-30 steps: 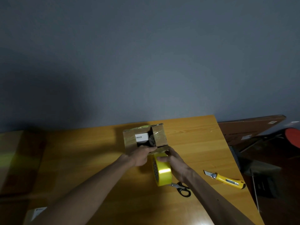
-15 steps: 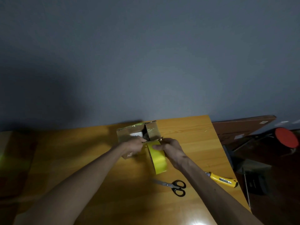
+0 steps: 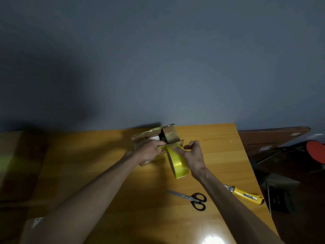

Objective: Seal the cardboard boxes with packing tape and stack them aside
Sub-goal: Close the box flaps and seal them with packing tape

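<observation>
Head view: we look down at a wooden table (image 3: 88, 173) set against a grey wall.
Box: we find the box (image 3: 168, 136) near the table's far edge, its top flaps standing open, with something white showing inside.
Left hand: we see the left hand (image 3: 149, 152) against the box's near side, hiding part of it. Its fingers are curled and pinch the strip (image 3: 163, 147) at their tips.
Strip: a short yellow length runs from the roll to the left fingertips, level with the box's near top edge.
Tape: the yellow tape (image 3: 179, 164) stands on edge just in front of the box, between the two hands. We cannot tell whether it touches the table.
Right hand: the right hand (image 3: 193, 155) grips the tape from the right, thumb laid on its outer face and fingers curled behind it. One finger is lifted clear above.
Scissors: black-handled scissors (image 3: 193, 199) lie flat between the forearms, nearer us than the tape.
Knife: a yellow knife (image 3: 246, 194) lies right of the right forearm, near the table's right edge.
</observation>
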